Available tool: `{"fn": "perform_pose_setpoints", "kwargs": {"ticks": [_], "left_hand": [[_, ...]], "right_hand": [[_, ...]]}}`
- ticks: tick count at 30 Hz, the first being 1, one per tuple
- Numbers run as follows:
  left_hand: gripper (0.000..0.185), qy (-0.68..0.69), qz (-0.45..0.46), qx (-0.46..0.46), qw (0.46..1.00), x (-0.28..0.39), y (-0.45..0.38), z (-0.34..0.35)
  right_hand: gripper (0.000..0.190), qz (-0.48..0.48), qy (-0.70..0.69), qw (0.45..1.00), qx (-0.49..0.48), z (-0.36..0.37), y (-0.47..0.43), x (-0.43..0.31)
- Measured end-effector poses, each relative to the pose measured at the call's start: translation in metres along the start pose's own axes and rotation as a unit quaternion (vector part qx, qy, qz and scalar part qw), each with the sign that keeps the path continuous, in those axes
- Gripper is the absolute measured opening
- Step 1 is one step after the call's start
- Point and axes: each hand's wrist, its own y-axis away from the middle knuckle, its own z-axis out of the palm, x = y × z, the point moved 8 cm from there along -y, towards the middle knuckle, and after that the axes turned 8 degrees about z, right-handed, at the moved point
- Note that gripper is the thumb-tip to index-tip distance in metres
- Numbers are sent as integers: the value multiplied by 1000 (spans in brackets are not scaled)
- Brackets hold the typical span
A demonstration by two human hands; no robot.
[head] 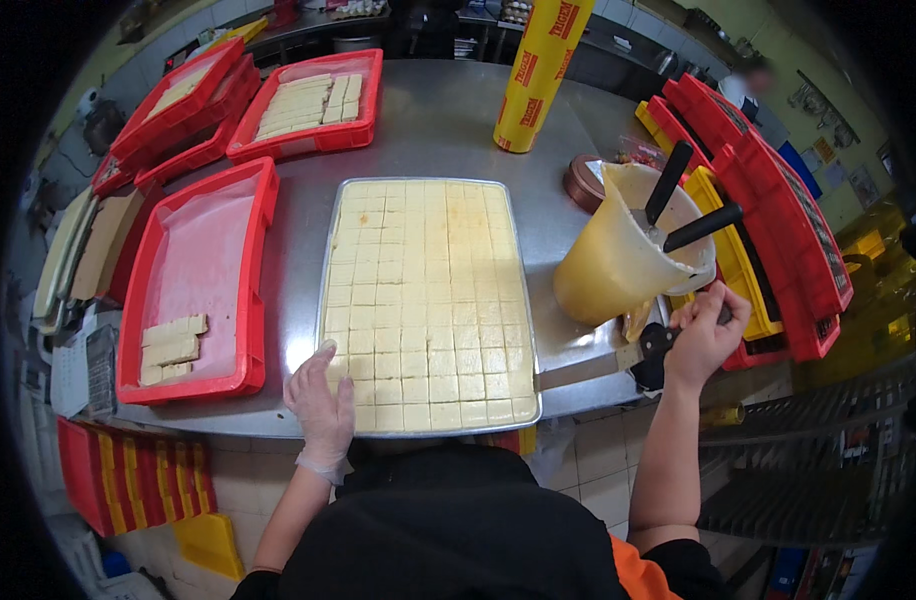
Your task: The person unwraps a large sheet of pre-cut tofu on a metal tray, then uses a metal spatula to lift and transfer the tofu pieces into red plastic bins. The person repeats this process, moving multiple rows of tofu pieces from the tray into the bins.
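Observation:
A metal sheet pan [539,375] lies before me, filled with a pale yellow slab [428,285] cut into a grid of small pieces. My left hand [321,401], in a clear glove, rests at the pan's lower left edge with its fingers apart and holds nothing. My bare right hand [705,330] is closed on the dark handle of a tool with a long flat metal blade [585,371], which looks like a spatula or knife. That blade points left towards the pan's right side. Beyond my right hand stands a large plastic pitcher [615,247] with two black-handled utensils in it.
A red tray [259,300] lined with paper, with several cut pieces, is at left. Another red tray [375,97] of pieces and stacked red trays [203,112] stand behind. A yellow roll [540,75], a round brown tin [582,184] and red and yellow crates [788,225] are farther right. A person [743,86] is in the background.

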Motion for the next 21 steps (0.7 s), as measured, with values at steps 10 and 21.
{"fn": "perform_pose_setpoints", "kwargs": {"ticks": [10,21], "left_hand": [[43,-17,-8,-18,1000,0,4,3],[41,-45,-15,-29,998,0,5,5]], "right_hand": [[11,-258,123,957,-56,15,81,-46],[8,-188,73,979,-9,-7,58,-32]]}}
